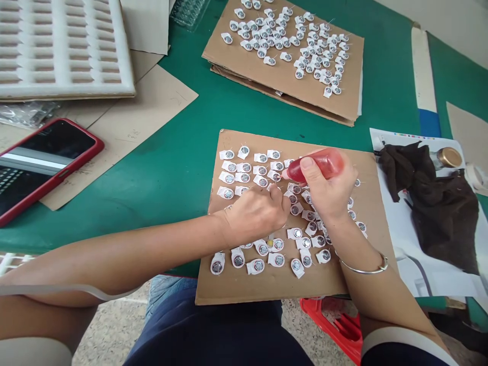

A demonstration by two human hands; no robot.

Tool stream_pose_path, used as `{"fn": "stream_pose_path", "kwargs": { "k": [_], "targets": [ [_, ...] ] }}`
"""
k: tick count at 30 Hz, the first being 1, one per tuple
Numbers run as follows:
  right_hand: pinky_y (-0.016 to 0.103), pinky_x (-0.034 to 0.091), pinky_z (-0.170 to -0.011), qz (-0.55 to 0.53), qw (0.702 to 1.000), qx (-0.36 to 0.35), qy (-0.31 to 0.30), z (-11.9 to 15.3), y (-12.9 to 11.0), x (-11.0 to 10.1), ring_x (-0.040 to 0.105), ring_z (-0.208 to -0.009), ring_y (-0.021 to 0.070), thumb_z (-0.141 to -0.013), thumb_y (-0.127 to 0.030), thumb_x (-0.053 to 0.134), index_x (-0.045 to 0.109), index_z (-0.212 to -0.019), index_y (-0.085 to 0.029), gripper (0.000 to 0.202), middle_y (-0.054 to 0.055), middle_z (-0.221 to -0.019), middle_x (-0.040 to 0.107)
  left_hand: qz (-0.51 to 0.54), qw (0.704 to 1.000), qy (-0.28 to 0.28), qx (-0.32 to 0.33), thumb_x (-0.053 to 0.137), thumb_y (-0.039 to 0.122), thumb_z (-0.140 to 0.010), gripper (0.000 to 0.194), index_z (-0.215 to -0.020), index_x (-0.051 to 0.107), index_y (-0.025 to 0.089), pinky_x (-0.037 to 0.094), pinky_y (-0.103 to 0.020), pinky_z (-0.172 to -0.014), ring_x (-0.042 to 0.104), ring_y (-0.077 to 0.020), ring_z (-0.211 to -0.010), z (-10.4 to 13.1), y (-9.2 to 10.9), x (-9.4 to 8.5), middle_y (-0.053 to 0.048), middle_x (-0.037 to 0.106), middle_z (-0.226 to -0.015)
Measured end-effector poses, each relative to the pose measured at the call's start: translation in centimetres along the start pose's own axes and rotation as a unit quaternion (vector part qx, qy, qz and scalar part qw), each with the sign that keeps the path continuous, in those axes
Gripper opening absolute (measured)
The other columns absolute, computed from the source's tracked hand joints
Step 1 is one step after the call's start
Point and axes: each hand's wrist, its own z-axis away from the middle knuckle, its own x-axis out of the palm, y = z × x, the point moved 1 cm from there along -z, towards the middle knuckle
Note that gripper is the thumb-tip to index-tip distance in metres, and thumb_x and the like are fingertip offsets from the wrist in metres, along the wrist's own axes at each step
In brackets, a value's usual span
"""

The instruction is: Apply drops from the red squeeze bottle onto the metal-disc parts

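Observation:
A small red squeeze bottle (326, 161) lies gripped in my right hand (331, 190), tilted with its narrow tip pointing left. The tip is at one of the small round metallic pieces on white tabs (274, 176), touching or just above it. Close below the tip, my left hand (259, 212) is closed with its fingers curled downward; what they hold, if anything, is hidden. A small yellow-ended thing (270, 242) shows beneath that hand. Many such tabbed pieces lie in loose rows on a brown cardboard sheet (236, 291), some covered by my hands.
More tabbed pieces lie on a cardboard stack (244, 63) at the back. On the left are a red-cased phone (49, 157) and a white slotted foam tray (63, 46). A dark cloth (444, 213) and a gold-lidded jar (449, 157) occupy white paper at right.

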Motion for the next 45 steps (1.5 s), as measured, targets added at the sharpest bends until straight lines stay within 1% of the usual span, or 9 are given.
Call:
{"fn": "stream_pose_path", "kwargs": {
  "k": [6, 11, 16, 23, 27, 32, 37, 40, 45],
  "targets": [
    [0.040, 0.056, -0.067, -0.024, 1.000, 0.004, 0.012, 0.03, 0.36, 0.15, 0.063, -0.071, 0.0194, -0.073, -0.048, 0.065, 0.062, -0.083, -0.023, 0.027, 0.005, -0.077, 0.066, 0.015, 1.000, -0.002, 0.002, 0.035, -0.001, -0.077, 0.029, -0.084, 0.062, 0.008, 0.047, -0.032, -0.045, 0.062, -0.0192, -0.054, 0.01, 0.03, -0.06, -0.019, 0.068, -0.089],
    [0.040, 0.055, -0.067, -0.026, 1.000, 0.009, 0.016, -0.02, 0.20, 0.23, 0.063, -0.068, 0.0191, -0.073, -0.048, 0.065, 0.061, -0.082, -0.023, 0.027, 0.004, -0.074, 0.066, 0.013, 1.000, -0.001, 0.006, 0.036, -0.001, -0.076, 0.028, -0.083, 0.061, 0.008, 0.046, -0.031, -0.045, 0.061, -0.0191, -0.053, 0.04, 0.05, -0.01, -0.019, 0.068, -0.087],
    [0.041, 0.054, -0.066, -0.026, 1.000, 0.007, 0.014, 0.01, 0.17, 0.30, 0.063, -0.064, 0.0185, -0.074, -0.047, 0.065, 0.059, -0.083, -0.022, 0.026, 0.003, -0.072, 0.065, 0.022, 1.000, -0.002, -0.004, 0.036, 0.000, -0.077, 0.025, -0.078, 0.059, 0.010, 0.044, -0.029, -0.044, 0.059, -0.0171, -0.050, 0.04, -0.01, 0.05, -0.015, 0.067, -0.079],
    [0.041, 0.054, -0.067, -0.020, 1.000, 0.004, 0.023, -0.10, 0.43, 0.32, 0.063, -0.067, 0.0187, -0.074, -0.045, 0.065, 0.060, -0.084, -0.022, 0.026, 0.003, -0.075, 0.065, 0.008, 1.000, -0.007, -0.002, 0.035, 0.000, -0.077, 0.026, -0.079, 0.059, 0.010, 0.045, -0.030, -0.046, 0.060, -0.0173, -0.052, 0.09, 0.04, 0.17, -0.017, 0.068, -0.086],
    [0.040, 0.054, -0.067, -0.013, 0.999, 0.000, 0.030, -0.23, 0.49, 0.27, 0.062, -0.067, 0.0181, -0.073, -0.048, 0.065, 0.059, -0.081, -0.022, 0.027, 0.003, -0.075, 0.064, -0.003, 1.000, -0.001, 0.000, 0.033, -0.002, -0.077, 0.028, -0.078, 0.059, 0.010, 0.043, -0.030, -0.045, 0.061, -0.0188, -0.053, 0.15, 0.03, 0.06, -0.016, 0.067, -0.084],
    [0.039, 0.055, -0.068, -0.018, 0.999, 0.004, 0.027, -0.31, 0.53, 0.23, 0.061, -0.067, 0.0170, -0.073, -0.049, 0.064, 0.058, -0.082, -0.022, 0.029, 0.003, -0.075, 0.063, 0.022, 1.000, -0.007, -0.009, 0.031, -0.002, -0.078, 0.030, -0.080, 0.058, 0.010, 0.042, -0.030, -0.045, 0.059, -0.0177, -0.052, 0.14, -0.05, 0.11, -0.015, 0.065, -0.081],
    [0.039, 0.055, -0.070, -0.008, 1.000, 0.002, 0.029, -0.24, 0.53, 0.06, 0.061, -0.069, 0.0177, -0.073, -0.051, 0.064, 0.058, -0.084, -0.022, 0.031, 0.003, -0.076, 0.062, 0.022, 1.000, -0.002, -0.009, 0.033, -0.001, -0.077, 0.026, -0.078, 0.056, 0.012, 0.041, -0.030, -0.043, 0.057, -0.0174, -0.050, 0.16, -0.15, 0.32, -0.013, 0.065, -0.081],
    [0.040, 0.054, -0.070, 0.009, 0.999, -0.009, 0.030, -0.25, 0.31, -0.06, 0.061, -0.069, 0.0176, -0.074, -0.051, 0.063, 0.058, -0.083, -0.022, 0.031, 0.003, -0.075, 0.062, 0.030, 0.999, 0.001, -0.013, 0.036, 0.000, -0.077, 0.024, -0.078, 0.056, 0.011, 0.041, -0.028, -0.043, 0.056, -0.0160, -0.050, 0.16, -0.22, 0.35, -0.011, 0.064, -0.076],
    [0.039, 0.053, -0.073, 0.036, 0.998, -0.037, 0.034, -0.35, -0.16, -0.22, 0.060, -0.070, 0.0176, -0.074, -0.052, 0.063, 0.058, -0.081, -0.023, 0.030, 0.003, -0.078, 0.064, 0.048, 0.999, -0.005, -0.019, 0.032, -0.001, -0.076, 0.029, -0.079, 0.059, 0.010, 0.041, -0.029, -0.040, 0.056, -0.0165, -0.049, 0.06, -0.36, 0.17, -0.012, 0.063, -0.075]
  ]
}}
